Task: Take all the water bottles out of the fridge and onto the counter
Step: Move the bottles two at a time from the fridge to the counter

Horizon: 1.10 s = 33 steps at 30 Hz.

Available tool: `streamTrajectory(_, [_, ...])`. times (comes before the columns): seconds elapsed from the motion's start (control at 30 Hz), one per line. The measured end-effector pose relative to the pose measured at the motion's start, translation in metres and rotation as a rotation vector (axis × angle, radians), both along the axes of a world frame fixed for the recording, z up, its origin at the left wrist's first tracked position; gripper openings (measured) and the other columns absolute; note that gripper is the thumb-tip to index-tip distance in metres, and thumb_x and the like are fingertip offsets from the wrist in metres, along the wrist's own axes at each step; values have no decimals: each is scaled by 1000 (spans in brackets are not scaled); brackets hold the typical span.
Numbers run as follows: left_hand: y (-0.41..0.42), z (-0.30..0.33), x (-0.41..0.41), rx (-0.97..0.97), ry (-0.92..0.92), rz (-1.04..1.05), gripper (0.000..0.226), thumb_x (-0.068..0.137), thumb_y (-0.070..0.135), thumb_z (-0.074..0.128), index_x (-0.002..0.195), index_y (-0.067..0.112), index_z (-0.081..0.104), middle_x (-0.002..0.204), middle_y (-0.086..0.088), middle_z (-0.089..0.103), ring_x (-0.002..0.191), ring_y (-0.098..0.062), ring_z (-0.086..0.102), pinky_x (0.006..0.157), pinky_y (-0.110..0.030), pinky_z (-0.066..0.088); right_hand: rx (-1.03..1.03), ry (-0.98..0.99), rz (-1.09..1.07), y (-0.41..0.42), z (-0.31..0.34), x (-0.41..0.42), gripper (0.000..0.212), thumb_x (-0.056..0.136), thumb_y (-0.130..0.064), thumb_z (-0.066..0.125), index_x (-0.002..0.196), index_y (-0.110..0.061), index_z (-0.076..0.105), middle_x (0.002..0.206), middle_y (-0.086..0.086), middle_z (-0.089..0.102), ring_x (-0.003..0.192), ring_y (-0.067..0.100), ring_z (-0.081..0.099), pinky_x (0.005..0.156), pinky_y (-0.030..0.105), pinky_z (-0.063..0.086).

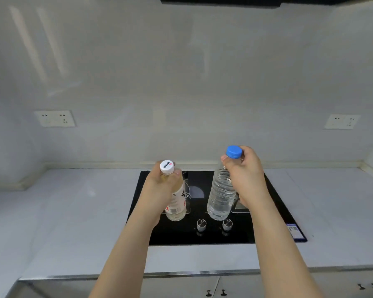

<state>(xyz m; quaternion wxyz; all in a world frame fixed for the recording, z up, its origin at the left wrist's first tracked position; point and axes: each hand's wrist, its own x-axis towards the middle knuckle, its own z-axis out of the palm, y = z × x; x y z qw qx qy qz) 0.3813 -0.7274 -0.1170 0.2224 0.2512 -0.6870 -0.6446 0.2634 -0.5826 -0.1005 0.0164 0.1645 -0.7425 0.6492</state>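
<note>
Bottles upright over the black cooktop (205,237): white-capped bottle (177,203) clamped in left-hand fingers (178,172), blue-capped bottle (221,194) in right-hand fingers (225,159).

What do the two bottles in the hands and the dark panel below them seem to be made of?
Blue-capped bottle: thin clear plastic, going by its ribbed, see-through wall. White-capped bottle: also clear plastic, with a printed label wrap; the contents look pale yellowish. Cooktop: probably black glass, glossy and reflective, with two knobs that look like brushed metal.
</note>
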Motion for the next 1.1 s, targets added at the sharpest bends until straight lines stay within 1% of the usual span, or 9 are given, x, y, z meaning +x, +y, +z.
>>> streamTrajectory(0.07, [-27, -8, 21, 7, 13, 55, 8, 95, 29, 60, 102, 28, 57, 99, 2, 63, 92, -19, 62, 80, -41, 51, 29, -11, 39, -30, -3, 15, 21, 89, -23, 65, 107, -25, 54, 100, -7, 59, 89, 11, 57, 81, 29, 46])
streamTrajectory(0.2, [-67, -18, 46, 21, 39, 129, 5, 95, 26, 59, 100, 27, 57, 87, 8, 61, 81, -11, 58, 69, -30, 45, 47, -16, 135, -74, -8, 37, 19, 90, -22, 64, 107, -23, 54, 99, -9, 58, 88, 6, 57, 74, 22, 43])
streamTrajectory(0.3, [-88, -21, 54, 57, 62, 170, 5, 95, 27, 59, 98, 29, 57, 85, 10, 59, 83, -12, 57, 76, -35, 47, 73, -12, 183, -104, -14, 42, 21, 89, -22, 65, 108, -23, 55, 101, -9, 59, 90, 5, 57, 72, 20, 43])
streamTrajectory(0.4, [-109, -26, 57, 101, 65, 224, 6, 95, 26, 59, 100, 29, 57, 85, 10, 58, 85, -14, 57, 83, -42, 50, 106, -19, 225, -135, -20, 41, 24, 89, -21, 66, 110, -21, 55, 103, -7, 60, 93, 8, 58, 78, 23, 44])
streamTrajectory(0.5, [-131, -32, 57, 127, 55, 269, 6, 95, 26, 59, 100, 28, 57, 90, 7, 59, 94, -21, 59, 91, -50, 50, 133, -33, 263, -166, -28, 36, 28, 89, -20, 66, 114, -18, 55, 107, -5, 60, 98, 11, 58, 85, 27, 45])
streamTrajectory(0.7, [-194, -28, 39, 58, 25, 348, 7, 94, 30, 61, 99, 35, 58, 92, 8, 60, 93, -18, 61, 86, -43, 50, 66, -30, 338, -233, -27, 12, 22, 89, -20, 66, 108, -20, 55, 104, -8, 59, 97, 10, 57, 83, 25, 42])
streamTrajectory(0.8, [-226, -22, 23, 41, 53, 399, 9, 94, 32, 60, 101, 36, 58, 93, 10, 60, 92, -17, 59, 81, -41, 49, 31, -25, 370, -266, -25, -7, 21, 89, -21, 66, 107, -20, 55, 103, -8, 59, 97, 10, 57, 84, 25, 43])
streamTrajectory(0.93, [-257, -20, 13, 51, 85, 463, 7, 94, 31, 60, 99, 35, 58, 90, 12, 61, 90, -15, 59, 80, -39, 48, 25, -14, 402, -305, -26, -19, 20, 88, -19, 66, 105, -19, 55, 103, -7, 59, 98, 11, 56, 83, 23, 41])
streamTrajectory(1.1, [-297, -25, 18, 86, 59, 502, 10, 94, 32, 61, 103, 33, 59, 98, 7, 64, 96, -19, 62, 84, -44, 51, 39, -39, 441, -347, -32, -22, 22, 89, -18, 65, 108, -18, 55, 105, -7, 58, 99, 11, 55, 83, 23, 41])
